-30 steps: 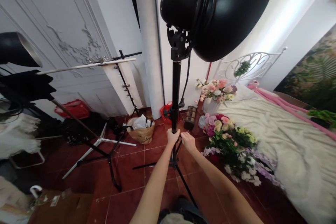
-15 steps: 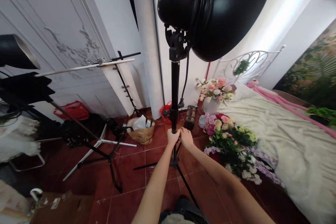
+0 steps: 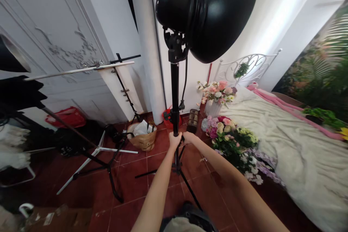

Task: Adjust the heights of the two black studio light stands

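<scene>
A black studio lamp [image 3: 225,18] with its cable coiled around the neck sits atop a black light stand [image 3: 174,90]. My left hand [image 3: 174,140] is wrapped around the stand's pole at about mid-height. Right beside it, my right hand [image 3: 188,138] is closed against the right side of the stand, its fingertips partly hidden; the exact part they pinch cannot be made out. Below both hands, the stand's tripod legs [image 3: 190,190] are spread on the floor. A plug [image 3: 182,106] dangles from the cable beside the pole.
To the right, artificial flowers [image 3: 225,130] stand by a bed with cream bedding [image 3: 299,163]. Behind the stand are a wooden barrel-shaped object [image 3: 193,119] and a red bag [image 3: 168,117]. Leftward stand a woven basket [image 3: 144,140], another tripod [image 3: 108,166] and a cardboard box [image 3: 59,221].
The lamp appears lower, smaller and further left as the view shifts right. My right hand's fingers, earlier visible over the pole's side, are now curled in closer. My left hand keeps its grip.
</scene>
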A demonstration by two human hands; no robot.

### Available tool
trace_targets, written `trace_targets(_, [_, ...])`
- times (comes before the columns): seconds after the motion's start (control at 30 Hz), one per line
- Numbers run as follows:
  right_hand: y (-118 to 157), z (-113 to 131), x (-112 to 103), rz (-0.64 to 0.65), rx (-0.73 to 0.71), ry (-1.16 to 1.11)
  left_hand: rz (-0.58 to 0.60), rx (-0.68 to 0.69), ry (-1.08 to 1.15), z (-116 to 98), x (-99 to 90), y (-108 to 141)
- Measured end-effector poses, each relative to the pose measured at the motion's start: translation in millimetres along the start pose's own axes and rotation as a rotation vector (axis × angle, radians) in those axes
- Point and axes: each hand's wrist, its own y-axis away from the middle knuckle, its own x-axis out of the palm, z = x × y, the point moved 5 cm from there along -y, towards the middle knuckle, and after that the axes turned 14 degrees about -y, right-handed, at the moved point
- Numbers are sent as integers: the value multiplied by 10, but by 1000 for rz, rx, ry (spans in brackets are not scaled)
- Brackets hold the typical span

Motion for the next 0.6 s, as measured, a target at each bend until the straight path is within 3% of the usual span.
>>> trace_targets(0.1, [-68,22,-109,21,-4,13,5,-7,7,-81,-32,34])
trace_targets(0.23, [150,83,-61,-112,-5,5,-9,-34,10,-118,-47,50])
trace_targets(0.43, [781,-37,557,-486,-73,-144,-22,-36,17,-14,-7,19])
trace_targets(0.53, [897,-204,910,-396,-42,-269,-31,-21,5,43,15,2])
trace_targets(0.6, [889,-295,927,-332,30,-388,-36,-27,-2,68,25,-4])
